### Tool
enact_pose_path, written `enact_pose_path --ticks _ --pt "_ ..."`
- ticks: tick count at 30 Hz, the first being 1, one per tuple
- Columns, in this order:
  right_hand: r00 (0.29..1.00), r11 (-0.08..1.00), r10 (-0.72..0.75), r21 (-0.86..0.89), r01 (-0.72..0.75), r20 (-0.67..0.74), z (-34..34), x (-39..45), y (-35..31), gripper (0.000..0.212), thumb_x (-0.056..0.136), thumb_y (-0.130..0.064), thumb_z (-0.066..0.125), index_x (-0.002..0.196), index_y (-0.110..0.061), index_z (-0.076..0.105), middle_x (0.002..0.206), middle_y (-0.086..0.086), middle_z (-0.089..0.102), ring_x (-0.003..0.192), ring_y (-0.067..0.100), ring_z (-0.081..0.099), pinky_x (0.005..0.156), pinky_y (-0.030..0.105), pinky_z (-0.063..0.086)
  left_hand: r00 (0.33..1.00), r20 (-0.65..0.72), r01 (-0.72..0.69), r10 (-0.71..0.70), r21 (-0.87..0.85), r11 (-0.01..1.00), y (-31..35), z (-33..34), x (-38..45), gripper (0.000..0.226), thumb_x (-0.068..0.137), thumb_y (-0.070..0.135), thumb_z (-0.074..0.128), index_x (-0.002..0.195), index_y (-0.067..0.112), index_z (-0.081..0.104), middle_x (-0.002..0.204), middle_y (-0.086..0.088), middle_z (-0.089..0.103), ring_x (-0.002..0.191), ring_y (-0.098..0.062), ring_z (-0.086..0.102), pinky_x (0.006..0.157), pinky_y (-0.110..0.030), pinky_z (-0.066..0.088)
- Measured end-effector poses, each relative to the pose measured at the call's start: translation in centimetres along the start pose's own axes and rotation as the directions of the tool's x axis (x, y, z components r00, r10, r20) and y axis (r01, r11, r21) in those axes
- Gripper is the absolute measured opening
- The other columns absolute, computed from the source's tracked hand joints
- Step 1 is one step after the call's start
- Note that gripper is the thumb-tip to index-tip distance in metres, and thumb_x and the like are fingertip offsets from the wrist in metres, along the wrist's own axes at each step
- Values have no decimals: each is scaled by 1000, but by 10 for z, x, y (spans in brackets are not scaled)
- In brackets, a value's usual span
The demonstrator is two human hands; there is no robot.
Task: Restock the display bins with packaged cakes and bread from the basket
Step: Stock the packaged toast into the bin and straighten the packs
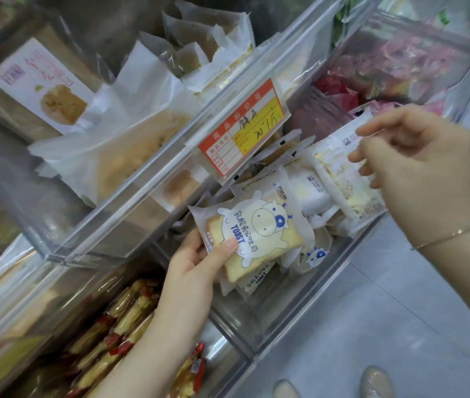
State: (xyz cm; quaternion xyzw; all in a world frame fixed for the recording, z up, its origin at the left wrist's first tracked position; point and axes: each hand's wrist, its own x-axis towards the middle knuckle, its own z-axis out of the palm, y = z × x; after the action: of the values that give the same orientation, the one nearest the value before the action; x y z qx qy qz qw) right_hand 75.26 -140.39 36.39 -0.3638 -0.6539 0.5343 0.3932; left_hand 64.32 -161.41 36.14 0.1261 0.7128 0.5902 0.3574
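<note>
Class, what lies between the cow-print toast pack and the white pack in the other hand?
In the head view, more wrapped bread packs lie in the clear bin between them.

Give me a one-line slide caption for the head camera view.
Left hand holds a cow-print toast pack while right hand pinches a white pack over the clear bin.

A shop worker's 2 bare forearms reach into frame, no sleeves visible on either. The right hand point(417, 168) wears 1 fine gold-coloured chain bracelet point(452, 235) at the wrist, its links thin and set with small bar-shaped pieces. The left hand point(196, 265) carries no jewellery; its fingernails are short and unpainted. Below, the rounded toes of 2 pale beige shoes point(376, 382) with a slight sheen show against the floor.
</note>
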Motion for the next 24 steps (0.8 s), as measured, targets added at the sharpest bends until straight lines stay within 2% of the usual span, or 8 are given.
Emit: enact_pose_path --ticks 2,6,11,14,17,21,23,24 --pt "995 997 15 -74 -7 101 5 -17 0 19 80 -8 62 87 -26 63 77 -4 64 65 6 55 64 22 49 1000 12 26 -26 -51 998 -2 -2 -3 40 79 20 62 118 14 61 108 -5 73 100 -22 69 80 -29 57" --pt "875 946 284 33 -322 392 27 -60 -2 34 78 -13 65 100 -38 55 96 2 63 83 17 62 78 33 52 997 57 67 -60 -144 987 -1 -5 -11 35 77 14 61 111 8 67 106 -13 72 95 -26 71 68 -25 57" --pt "848 828 402 258 -498 346 35 -104 -2 47 74 0 70 106 -31 53 95 6 66 76 13 63 67 27 54 987 133 86 -87 17 996 6 -27 -24 32 72 13 62 104 12 70 101 -14 73 89 -26 71 64 -24 55" --pt "914 856 306 343 -387 266 26 -111 -7 55 66 18 69 99 -25 58 79 -1 71 74 9 66 66 21 54 963 236 67 -133 271 960 8 -40 -34 67 60 22 80 120 24 53 108 -2 71 100 -21 69 78 -24 55" --pt "934 959 172 163 -232 314 21 -103 -17 52 60 23 68 84 -23 68 72 -8 73 69 2 66 62 12 51 973 229 -161 22 608 777 11 -42 -40 86 55 52 79 131 44 41 128 19 56 121 2 51 101 -24 42" --pt "779 993 56 -115 21 625 36 -85 -36 35 71 5 70 87 -26 71 80 -15 72 80 -2 66 73 22 55 944 306 -324 124 782 533 14 -25 -32 67 64 53 77 124 52 47 113 31 59 102 14 55 86 -19 47" --pt "734 941 41 -273 200 678 43 -74 -42 31 74 -8 70 92 -33 67 95 -17 68 93 -1 61 84 26 51 973 176 -231 152 798 557 10 -21 -25 47 69 47 79 111 41 59 97 22 67 88 7 62 80 -28 54" --pt "777 922 30 -318 221 628 42 -68 -42 31 74 -10 70 90 -36 65 98 -15 65 95 3 60 88 30 50 982 97 -172 161 806 567 8 -20 -22 43 69 47 79 107 36 62 94 19 68 87 3 63 79 -31 54"
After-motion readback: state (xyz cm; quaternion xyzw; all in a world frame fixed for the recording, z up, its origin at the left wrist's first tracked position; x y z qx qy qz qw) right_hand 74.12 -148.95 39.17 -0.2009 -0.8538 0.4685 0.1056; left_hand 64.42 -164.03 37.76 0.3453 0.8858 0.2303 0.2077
